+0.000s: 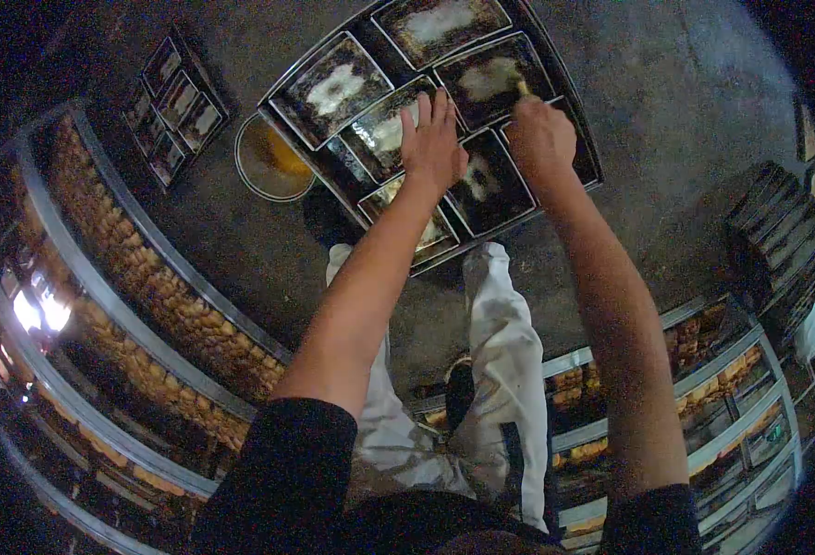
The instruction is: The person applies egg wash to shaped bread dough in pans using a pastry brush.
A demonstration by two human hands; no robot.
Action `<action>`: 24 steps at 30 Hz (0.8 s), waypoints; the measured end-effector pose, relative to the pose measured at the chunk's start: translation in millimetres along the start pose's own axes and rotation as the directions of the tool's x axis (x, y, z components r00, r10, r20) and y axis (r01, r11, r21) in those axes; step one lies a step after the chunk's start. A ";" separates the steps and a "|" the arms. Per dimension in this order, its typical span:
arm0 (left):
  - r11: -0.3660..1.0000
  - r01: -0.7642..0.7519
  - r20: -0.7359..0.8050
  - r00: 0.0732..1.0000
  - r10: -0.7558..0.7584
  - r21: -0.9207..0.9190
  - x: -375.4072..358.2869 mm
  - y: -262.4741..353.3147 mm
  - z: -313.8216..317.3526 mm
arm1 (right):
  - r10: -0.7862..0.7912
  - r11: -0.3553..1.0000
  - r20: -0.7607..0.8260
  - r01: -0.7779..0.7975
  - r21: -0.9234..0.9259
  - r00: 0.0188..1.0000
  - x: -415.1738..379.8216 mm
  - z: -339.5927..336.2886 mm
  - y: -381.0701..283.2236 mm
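A dark tray holds several rectangular baking pans (336,90) with worn, stained insides and pale patches on their bottoms. My left hand (435,148) lies over a middle pan near its rim, fingers stretched out and nothing in them. My right hand (541,141) is closed in a fist around a small brush (522,87); only its pale end shows, over the upper right pan (481,81). Most of the brush is hidden by my fingers. Left of the tray stands a round bowl (276,159) with something yellow in it.
Another group of pans (178,104) lies on the floor at the upper left. Metal racks (148,222) loaded with bread-like pieces stand on the left, with more racks (685,388) at the lower right. Stacked dark pans (777,236) sit at the far right.
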State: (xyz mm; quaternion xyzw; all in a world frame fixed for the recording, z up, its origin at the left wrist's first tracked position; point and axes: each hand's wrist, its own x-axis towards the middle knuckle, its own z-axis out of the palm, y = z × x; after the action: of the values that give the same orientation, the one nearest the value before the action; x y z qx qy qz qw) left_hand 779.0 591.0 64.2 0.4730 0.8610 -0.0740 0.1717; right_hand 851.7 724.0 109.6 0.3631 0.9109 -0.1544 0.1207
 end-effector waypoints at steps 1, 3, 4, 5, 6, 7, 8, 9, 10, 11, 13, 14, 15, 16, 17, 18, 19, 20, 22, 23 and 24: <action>1.000 0.004 -0.011 1.000 -0.004 -0.011 -0.7 -1.1 0.7 | -0.019 1.000 0.005 0.019 -0.010 1.000 3.0 -5.1 -3.5; 1.000 -0.006 -0.027 1.000 0.006 -0.015 -2.4 -3.4 0.3 | -0.075 0.997 0.047 0.075 -0.011 0.996 4.6 -0.5 -11.4; 1.000 -0.011 -0.036 0.999 0.011 -0.017 -2.2 -4.0 -0.3 | -0.111 0.994 0.081 0.112 -0.002 0.990 6.5 16.0 -11.8; 1.000 -0.008 -0.034 0.999 0.007 -0.017 -2.0 -3.7 -0.2 | -0.147 0.989 0.114 0.148 0.006 0.982 7.3 17.9 -17.0; 1.000 -0.003 -0.034 0.999 0.002 -0.017 -0.6 -3.5 -0.1 | -0.118 0.992 0.201 0.106 0.071 0.972 9.5 16.9 -20.5; 1.000 0.003 -0.029 1.000 -0.004 -0.018 -2.2 -3.4 0.7 | -0.143 0.988 0.201 0.128 0.087 0.969 12.3 15.0 -15.7; 1.000 0.000 -0.022 1.000 -0.001 -0.013 -3.1 -4.0 -0.1 | -0.170 0.983 0.198 0.152 0.106 0.965 17.8 15.3 -4.9; 1.000 -0.001 -0.015 1.000 0.001 -0.007 -3.6 -4.5 -1.7 | -0.199 0.976 0.196 0.177 0.126 0.960 21.0 8.1 0.9; 1.000 -0.003 -0.010 1.000 0.003 0.001 -3.5 -5.5 -2.2 | -0.173 0.985 0.261 0.164 0.057 0.950 28.9 -3.1 10.9; 1.000 -0.006 -0.018 1.000 0.007 0.008 -2.2 -6.3 -0.1 | -0.100 0.993 0.320 0.115 -0.028 0.942 35.6 -22.9 15.7; 1.000 -0.016 -0.026 1.000 0.016 0.016 -1.7 -6.3 6.1 | -0.110 0.980 0.226 0.143 -0.136 0.968 40.4 -48.1 18.8; 1.000 -0.017 -0.039 0.999 0.017 0.016 -2.0 -6.1 6.3 | -0.128 0.973 0.179 0.158 -0.166 0.976 43.4 -52.1 21.9; 1.000 -0.016 -0.039 0.999 0.017 0.012 -1.9 -5.9 6.6 | -0.145 0.965 0.132 0.169 -0.199 0.981 46.4 -53.5 26.5; 1.000 -0.015 -0.039 0.999 0.016 0.005 -1.6 -5.8 6.3 | -0.294 0.933 0.040 0.296 -0.207 0.955 48.5 -40.7 34.0; 1.000 -0.014 -0.039 0.999 0.014 -0.002 -1.8 -5.2 5.4 | -0.247 0.949 0.119 0.265 -0.170 0.962 50.1 -32.4 32.3; 1.000 -0.010 -0.031 0.999 0.010 -0.006 -1.3 -4.3 4.1 | -0.204 0.963 0.197 0.232 -0.136 0.959 52.5 -25.5 24.2; 1.000 -0.005 -0.021 1.000 0.005 -0.007 -1.5 -4.5 2.8 | -0.162 0.975 0.275 0.196 -0.102 0.948 53.6 -19.1 16.1; 1.000 0.001 -0.013 1.000 -0.002 -0.008 -1.1 -5.0 0.3 | -0.149 0.987 0.222 0.157 -0.021 0.964 54.0 -12.6 11.6; 1.000 0.000 0.004 1.000 0.000 -0.002 -0.4 -4.4 -3.7 | -0.132 0.991 0.290 0.116 0.072 0.948 60.7 -6.6 11.3; 1.000 -0.002 0.015 1.000 0.002 0.003 -0.5 -4.7 -4.4 | -0.126 0.989 0.326 0.092 0.119 0.937 62.2 -4.8 11.2; 1.000 -0.008 0.026 1.000 0.008 0.006 -1.1 -5.7 -3.3 | -0.113 0.987 0.279 0.074 0.146 0.954 62.5 -4.4 14.0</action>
State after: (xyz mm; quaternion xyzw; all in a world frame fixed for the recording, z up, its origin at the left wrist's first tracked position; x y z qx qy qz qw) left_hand 774.0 588.0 67.5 0.4758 0.8567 -0.0821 0.1814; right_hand 816.9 774.3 90.2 0.3004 0.8876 -0.2716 0.2192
